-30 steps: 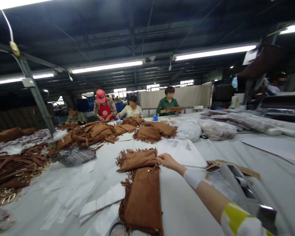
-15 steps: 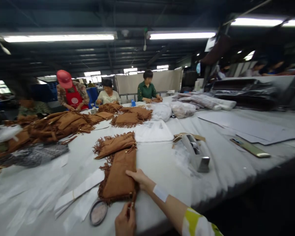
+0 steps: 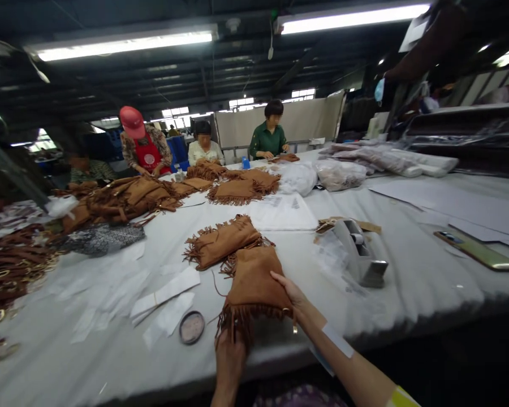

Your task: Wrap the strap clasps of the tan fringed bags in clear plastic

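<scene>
A brown fringed suede bag (image 3: pixel 257 278) lies near the table's front edge, its fringe pointing toward me. My right hand (image 3: pixel 289 291) grips its right side, fingers on top of the suede. At the lower left of the bag, my left hand (image 3: pixel 230 350) is closed among the fringe strands, which partly hide its fingertips. Just behind lies another brown fringed bag (image 3: pixel 224 242), touched by neither hand. A metal zipper pull hangs at the first bag's lower right corner.
Left of the bag are a round dish (image 3: pixel 192 327) and white paper strips (image 3: pixel 165 294). A tape dispenser (image 3: pixel 358 254) and a phone (image 3: pixel 477 250) lie to the right. Brown bags (image 3: pixel 131 198) are heaped farther back, where several people work.
The front bag has turned so its fringe faces me. My left hand has moved from its bottom corner into the fringe; my right hand still holds the right side. The view has shifted.
</scene>
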